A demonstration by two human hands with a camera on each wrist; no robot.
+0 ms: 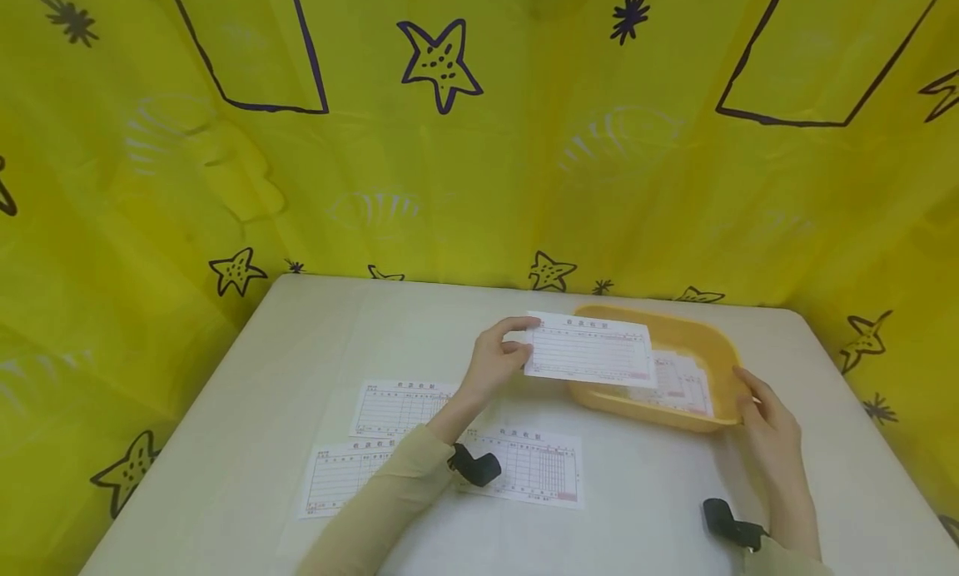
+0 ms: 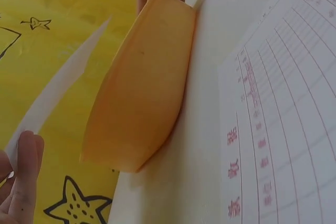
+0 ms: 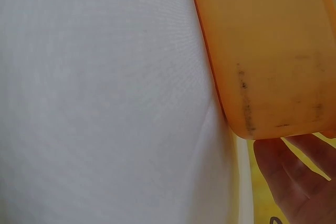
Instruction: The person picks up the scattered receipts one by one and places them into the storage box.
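My left hand pinches a printed paper receipt slip by its left edge, thumb on one side and fingers on the other. The slip is held up over the near left part of a yellow plastic basin, hiding some of it. Several similar slips lie overlapping inside the basin. At the basin's right end my right hand grips the rim, and its fingers show against the end wall in the right wrist view. The left wrist view has the basin's outer side beside the raised slip.
Three more receipt slips lie on the white table, left of and in front of the basin: a back one, a left one and a right one. My left forearm crosses over them. Behind the table hangs a yellow patterned curtain.
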